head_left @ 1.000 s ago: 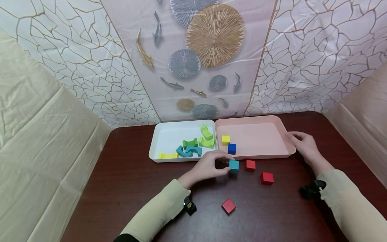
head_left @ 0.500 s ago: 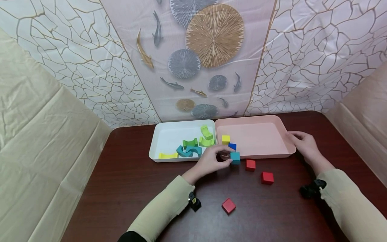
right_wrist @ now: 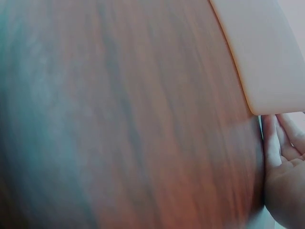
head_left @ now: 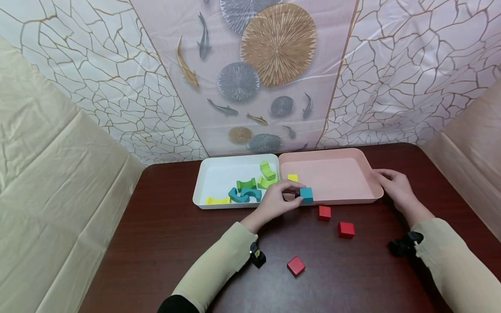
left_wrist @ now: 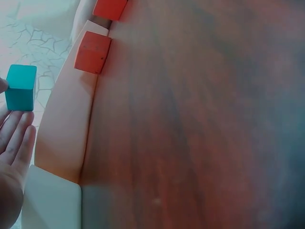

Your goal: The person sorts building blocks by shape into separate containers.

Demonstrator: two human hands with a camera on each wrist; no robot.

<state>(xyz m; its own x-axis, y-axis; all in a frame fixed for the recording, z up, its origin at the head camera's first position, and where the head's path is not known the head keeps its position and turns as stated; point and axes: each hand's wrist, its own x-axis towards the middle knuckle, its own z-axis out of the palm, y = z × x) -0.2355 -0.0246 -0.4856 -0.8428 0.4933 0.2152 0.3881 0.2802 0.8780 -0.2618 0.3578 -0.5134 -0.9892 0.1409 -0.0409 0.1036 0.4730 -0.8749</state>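
In the head view my left hand (head_left: 277, 200) pinches a teal cube (head_left: 306, 195) between thumb and fingers, over the near left part of the pink tray (head_left: 328, 169). The left wrist view shows this teal cube (left_wrist: 20, 88) held up beside the tray's outer wall. A yellow cube (head_left: 292, 177) lies in the tray just beyond my fingers. The blue cube is hidden behind the hand and teal cube. My right hand (head_left: 397, 189) touches the tray's right end with its fingers fairly straight; the tips are partly hidden by the tray in the right wrist view.
Three red cubes lie on the dark wooden table (head_left: 164, 243): one by the tray's front wall (head_left: 324, 213), another (head_left: 346, 230) nearer, a third (head_left: 295, 266) in front. A white tray (head_left: 213, 174) with several green, teal and yellow arched blocks adjoins the pink one.
My left hand has carried the teal cube up and slightly right, from in front of the pink tray to over its near edge. The blue cube has become covered. My right hand stays put.
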